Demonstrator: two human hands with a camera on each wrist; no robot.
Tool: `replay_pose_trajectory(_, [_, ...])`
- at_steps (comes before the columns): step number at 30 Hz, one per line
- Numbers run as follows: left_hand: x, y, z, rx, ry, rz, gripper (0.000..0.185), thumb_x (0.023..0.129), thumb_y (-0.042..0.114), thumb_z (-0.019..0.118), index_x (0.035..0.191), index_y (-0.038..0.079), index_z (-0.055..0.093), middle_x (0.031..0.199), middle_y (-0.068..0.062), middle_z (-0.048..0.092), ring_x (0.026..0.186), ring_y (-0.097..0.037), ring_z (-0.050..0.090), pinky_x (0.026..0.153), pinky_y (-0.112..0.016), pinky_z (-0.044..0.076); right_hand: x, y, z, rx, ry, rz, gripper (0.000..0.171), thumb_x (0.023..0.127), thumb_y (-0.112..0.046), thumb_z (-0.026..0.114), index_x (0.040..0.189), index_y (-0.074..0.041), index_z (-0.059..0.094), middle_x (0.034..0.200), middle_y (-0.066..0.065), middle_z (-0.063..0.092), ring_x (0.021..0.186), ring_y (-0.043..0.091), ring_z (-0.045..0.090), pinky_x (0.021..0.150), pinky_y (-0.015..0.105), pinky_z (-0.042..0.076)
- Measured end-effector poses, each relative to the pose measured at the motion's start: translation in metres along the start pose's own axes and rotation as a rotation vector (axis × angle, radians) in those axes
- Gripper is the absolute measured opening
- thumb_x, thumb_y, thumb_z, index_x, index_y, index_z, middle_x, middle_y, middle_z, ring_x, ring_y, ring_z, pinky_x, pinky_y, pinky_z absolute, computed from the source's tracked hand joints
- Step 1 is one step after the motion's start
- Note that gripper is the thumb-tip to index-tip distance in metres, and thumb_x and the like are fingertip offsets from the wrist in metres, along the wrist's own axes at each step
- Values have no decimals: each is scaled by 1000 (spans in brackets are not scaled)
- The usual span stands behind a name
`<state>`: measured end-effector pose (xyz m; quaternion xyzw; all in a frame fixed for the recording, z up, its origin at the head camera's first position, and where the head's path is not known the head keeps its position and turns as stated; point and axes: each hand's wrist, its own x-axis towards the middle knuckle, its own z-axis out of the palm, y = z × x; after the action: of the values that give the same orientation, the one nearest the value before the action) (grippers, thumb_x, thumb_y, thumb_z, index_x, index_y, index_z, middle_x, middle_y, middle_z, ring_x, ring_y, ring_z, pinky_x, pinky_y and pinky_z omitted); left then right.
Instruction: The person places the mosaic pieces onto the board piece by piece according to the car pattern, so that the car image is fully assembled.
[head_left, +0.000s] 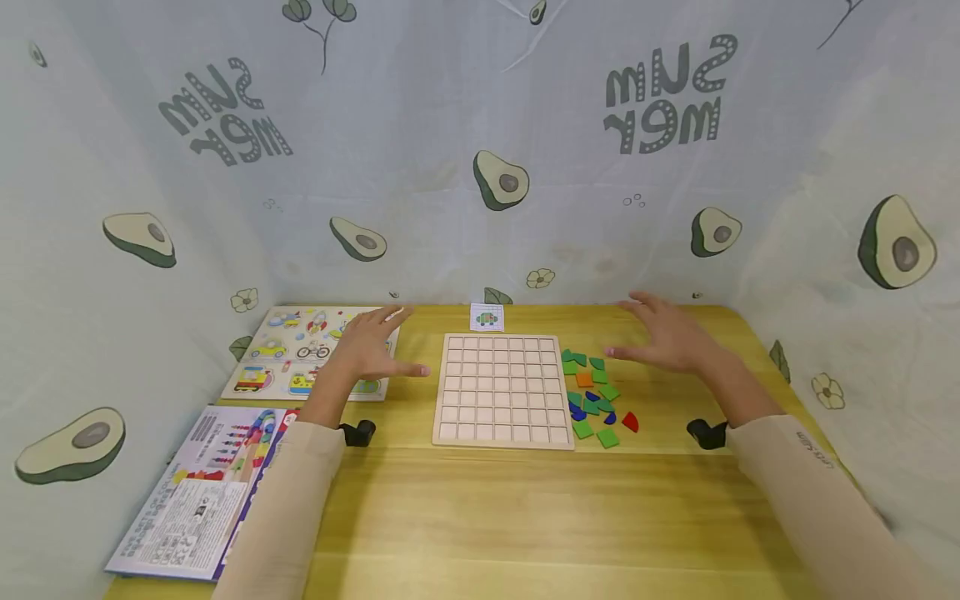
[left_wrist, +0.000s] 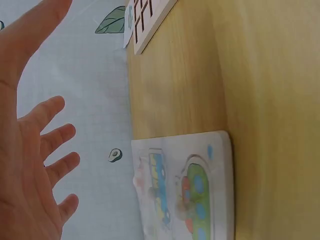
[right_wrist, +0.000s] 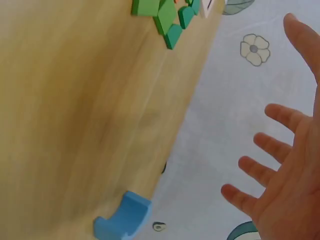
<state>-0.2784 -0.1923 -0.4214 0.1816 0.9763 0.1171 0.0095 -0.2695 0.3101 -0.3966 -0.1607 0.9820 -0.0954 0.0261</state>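
A wooden grid board [head_left: 502, 392] lies flat on the table with its square cells bare. Behind it stands or lies a small card [head_left: 487, 317] showing a green turtle-like picture on a grid. Loose pieces are heaped along the board's right side: green squares [head_left: 607, 437], an orange square [head_left: 584, 379], a red wedge [head_left: 631, 422], and blue and dark green rounded ones. My left hand [head_left: 369, 346] is raised left of the board, over a picture puzzle [left_wrist: 197, 150], fingers spread and holding nothing. To the right of the pieces, my right hand [head_left: 667, 333] hovers with fingers apart, also holding nothing.
At the left edge lies a printed purple-and-white box or book [head_left: 187, 500], in front of the picture puzzle. A blue curved block [right_wrist: 125, 217] sits near the table's far edge in the right wrist view. Patterned cloth [head_left: 435, 125] hangs behind and at both sides.
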Motion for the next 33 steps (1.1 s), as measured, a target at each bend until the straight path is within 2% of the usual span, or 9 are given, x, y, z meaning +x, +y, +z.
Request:
replay_pose_trajectory(5, [-8,6,16,-39,4,33,116,71,78,74,164,23,32,168,-12,31,154,-42,29,125,-66,21,-11,-1,14,88,26,-29,88,93,-59,66,156,-4,40,162,30,31,144,56,33,112,78,32])
replay_pose_trajectory(12, [-15,20,41,-163,-6,90,113,72,74,77,163,26,32,169,-9,31,154,-38,31,120,-64,33,-18,-1,37,183,36,-61,66,100,-41,66,150,-1,49,155,31,39,141,54,37,108,77,37])
replay_pose_trajectory(18, [-21,35,58,-262,-102,86,106,78,68,77,164,26,31,171,-7,25,157,-34,27,120,-61,36,-14,-2,59,235,1,-91,49,105,-25,59,146,1,52,146,30,50,127,52,54,103,70,47])
replay_pose_trajectory(21, [-24,44,63,-299,-155,93,103,81,64,78,164,26,30,172,-7,23,158,-33,25,123,-58,33,-13,-2,68,234,2,-104,42,106,-16,55,145,0,54,143,28,53,124,50,56,102,67,49])
replay_pose_trajectory(24, [-27,50,67,-318,-197,114,100,83,59,79,164,24,31,172,-10,21,158,-34,23,125,-57,31,-11,-2,75,219,13,-111,40,105,-7,52,144,0,55,145,27,52,128,50,53,106,67,47])
replay_pose_trajectory(28, [-32,54,72,-345,-215,129,97,84,55,80,163,21,33,173,-10,17,159,-34,20,126,-55,30,-7,-2,77,192,0,-129,48,101,3,42,147,-3,55,151,28,46,137,53,44,112,69,40])
replay_pose_trajectory(33, [-35,55,79,-362,-201,153,101,84,58,78,164,17,32,174,-5,16,161,-29,13,128,-52,26,-3,0,80,154,-15,-143,58,94,8,40,147,-9,57,145,26,50,129,49,47,109,68,43])
